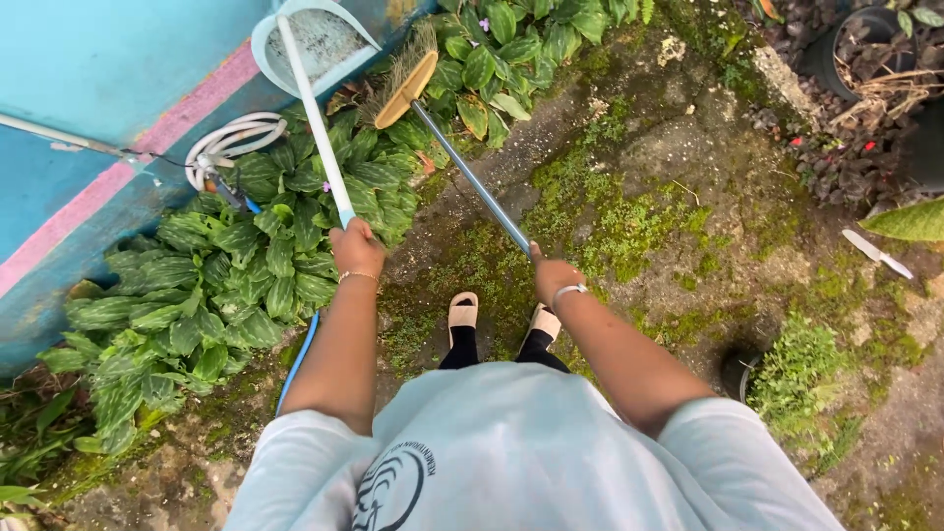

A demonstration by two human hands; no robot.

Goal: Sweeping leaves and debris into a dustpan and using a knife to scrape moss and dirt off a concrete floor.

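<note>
A person's left hand (356, 246) keeps a closed grip on a dustpan (307, 39) handle; the right hand (556, 278) grips a broom (405, 90) over mossy ground (629, 216).

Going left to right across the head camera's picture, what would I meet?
Coiled white hose → left hand on the dustpan's white handle → right hand holding the broom's blue handle → white-handled knife lying on the ground.

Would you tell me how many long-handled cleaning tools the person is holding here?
2: a dustpan on a white handle in the left hand, and a broom on a blue-grey handle in the right hand.
</note>
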